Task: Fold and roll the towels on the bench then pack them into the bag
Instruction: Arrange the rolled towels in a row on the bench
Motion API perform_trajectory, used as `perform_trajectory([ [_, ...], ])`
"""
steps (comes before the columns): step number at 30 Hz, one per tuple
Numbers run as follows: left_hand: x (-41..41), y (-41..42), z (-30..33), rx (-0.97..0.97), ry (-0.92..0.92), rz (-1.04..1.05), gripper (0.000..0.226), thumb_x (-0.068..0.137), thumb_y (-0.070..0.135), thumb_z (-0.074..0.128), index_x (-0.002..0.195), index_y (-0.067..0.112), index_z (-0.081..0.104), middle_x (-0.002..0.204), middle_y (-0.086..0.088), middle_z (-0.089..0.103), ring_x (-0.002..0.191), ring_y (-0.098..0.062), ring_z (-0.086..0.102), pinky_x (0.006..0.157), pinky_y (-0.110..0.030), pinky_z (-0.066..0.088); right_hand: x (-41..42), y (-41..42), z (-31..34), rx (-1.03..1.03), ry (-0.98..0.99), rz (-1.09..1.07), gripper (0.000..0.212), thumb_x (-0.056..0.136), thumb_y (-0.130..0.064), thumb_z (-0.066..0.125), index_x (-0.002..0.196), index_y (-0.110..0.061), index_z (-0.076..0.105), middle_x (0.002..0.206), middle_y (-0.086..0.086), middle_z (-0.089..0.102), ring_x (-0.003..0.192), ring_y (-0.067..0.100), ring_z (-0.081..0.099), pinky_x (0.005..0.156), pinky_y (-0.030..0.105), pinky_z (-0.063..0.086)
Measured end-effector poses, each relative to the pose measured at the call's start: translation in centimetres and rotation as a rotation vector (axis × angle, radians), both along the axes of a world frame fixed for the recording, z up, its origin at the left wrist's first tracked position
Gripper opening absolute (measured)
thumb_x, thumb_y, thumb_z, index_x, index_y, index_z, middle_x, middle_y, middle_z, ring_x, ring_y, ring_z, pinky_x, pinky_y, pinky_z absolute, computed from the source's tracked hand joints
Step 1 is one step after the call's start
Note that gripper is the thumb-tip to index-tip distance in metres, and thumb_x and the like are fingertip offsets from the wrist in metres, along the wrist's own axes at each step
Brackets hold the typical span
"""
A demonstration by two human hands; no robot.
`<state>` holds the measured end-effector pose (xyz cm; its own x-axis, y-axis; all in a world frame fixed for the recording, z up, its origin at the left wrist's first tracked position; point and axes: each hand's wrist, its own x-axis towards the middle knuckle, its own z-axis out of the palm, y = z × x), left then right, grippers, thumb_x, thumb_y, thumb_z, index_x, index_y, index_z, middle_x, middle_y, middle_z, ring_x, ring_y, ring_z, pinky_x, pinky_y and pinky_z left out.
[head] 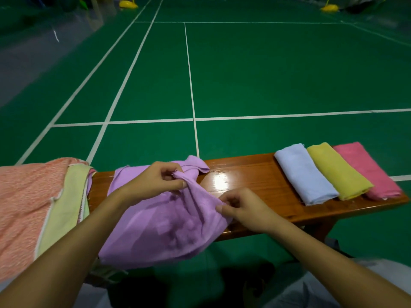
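Observation:
A rumpled purple towel (164,225) lies over the middle of the wooden bench (251,176) and hangs off its near edge. My left hand (153,181) pinches a raised fold of it near the far side. My right hand (242,207) pinches its right edge. Three rolled towels lie side by side at the bench's right end: a light blue one (304,174), a yellow one (338,172) and a pink one (367,170). No bag is in view.
At the bench's left end lies a stack of flat towels, an orange one (24,205) on top of a pale green one (66,210). A green court floor with white lines (222,81) stretches beyond. My knees in grey trousers (378,274) show below.

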<state>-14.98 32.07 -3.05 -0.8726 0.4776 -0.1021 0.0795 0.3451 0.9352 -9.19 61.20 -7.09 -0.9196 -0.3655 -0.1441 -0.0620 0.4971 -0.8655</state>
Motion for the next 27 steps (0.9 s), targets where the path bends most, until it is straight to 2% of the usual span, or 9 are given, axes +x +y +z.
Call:
perform_trajectory([
  [3,0.5,0.1,0.5,0.148,-0.066,0.012,0.012,0.098,-0.002,0.069,0.101,-0.011,0.063,0.095,-0.019,0.066,0.094,-0.027,0.070,0.091,-0.044,0.062,-1.2,-1.1,0.3,0.002,0.100,-0.088,0.011,0.099,-0.024,0.070,0.094,-0.022,0.080,0.087,-0.008,0.077,0.079,0.007,0.071,0.073,0.033,0.058],
  [5,0.8,-0.1,0.7,0.211,-0.081,0.022,0.018,0.098,0.002,0.072,0.102,-0.011,0.060,0.097,-0.021,0.065,0.096,-0.030,0.069,0.093,-0.047,0.062,-2.0,-2.5,0.5,-0.177,0.032,-0.193,0.008,0.096,-0.019,0.075,0.094,-0.017,0.083,0.102,-0.011,0.077,0.081,-0.002,0.070,0.074,0.029,0.058],
  [7,0.9,-0.3,0.9,0.265,-0.091,0.028,0.026,0.093,0.009,0.074,0.102,-0.010,0.059,0.098,-0.022,0.062,0.096,-0.031,0.067,0.093,-0.046,0.061,-3.0,-4.0,0.3,-0.322,-0.060,-0.283,0.005,0.089,-0.015,0.082,0.091,-0.017,0.086,0.133,-0.012,0.067,0.107,-0.007,0.066,0.093,0.032,0.059],
  [9,0.9,-0.7,1.1,0.314,-0.105,0.049,0.028,0.087,0.015,0.077,0.098,-0.005,0.060,0.096,-0.020,0.060,0.095,-0.029,0.065,0.090,-0.042,0.061,-4.0,-5.3,-0.1,-0.437,-0.111,-0.328,0.011,0.082,-0.014,0.084,0.092,-0.017,0.086,0.150,-0.017,0.055,0.133,0.003,0.056,0.107,0.042,0.055],
  [12,0.8,-1.6,1.3,0.389,-0.138,0.099,0.021,0.076,0.022,0.079,0.089,0.011,0.066,0.090,-0.013,0.058,0.090,-0.023,0.063,0.083,-0.036,0.060,-5.0,-6.8,-0.3,-0.625,-0.156,-0.328,0.018,0.076,-0.013,0.082,0.094,-0.009,0.085,0.148,-0.028,0.055,0.138,0.010,0.056,0.106,0.042,0.052],
  [17,0.7,-3.4,1.7,0.421,-0.114,0.101,0.013,0.073,0.024,0.077,0.081,0.019,0.068,0.082,-0.001,0.062,0.081,-0.015,0.063,0.076,-0.031,0.059,-5.5,-8.2,1.8,-0.662,-0.084,-0.313,0.011,0.085,0.007,0.077,0.096,0.009,0.080,0.130,0.004,0.074,0.121,0.013,0.069,0.094,0.029,0.057],
  [19,0.6,-4.7,2.0,0.348,-0.040,0.115,0.019,0.076,0.022,0.078,0.087,0.012,0.067,0.083,-0.001,0.063,0.081,-0.014,0.064,0.075,-0.029,0.059,-6.1,-7.8,2.9,-0.583,-0.035,-0.304,0.011,0.085,0.009,0.076,0.095,0.008,0.080,0.128,0.007,0.074,0.117,0.011,0.071,0.087,0.022,0.057],
  [23,0.1,-7.3,2.7,-0.005,0.153,0.151,0.030,0.085,0.018,0.073,0.115,0.014,0.075,0.112,0.005,0.077,0.100,-0.014,0.072,0.087,-0.032,0.061,-7.3,-6.1,4.7,-0.287,0.152,-0.129,0.012,0.084,0.002,0.081,0.091,-0.007,0.086,0.135,0.002,0.071,0.120,0.005,0.068,0.102,0.027,0.054],
  [27,-0.3,-8.3,3.7,-0.544,0.542,0.200,0.034,0.081,0.057,0.065,0.109,0.038,0.070,0.118,0.024,0.067,0.101,-0.006,0.065,0.080,-0.043,0.061,-7.9,-5.5,6.4,0.020,0.345,0.032,0.015,0.081,-0.020,0.082,0.094,-0.023,0.087,0.142,-0.004,0.066,0.124,-0.006,0.060,0.103,0.010,0.043],
])
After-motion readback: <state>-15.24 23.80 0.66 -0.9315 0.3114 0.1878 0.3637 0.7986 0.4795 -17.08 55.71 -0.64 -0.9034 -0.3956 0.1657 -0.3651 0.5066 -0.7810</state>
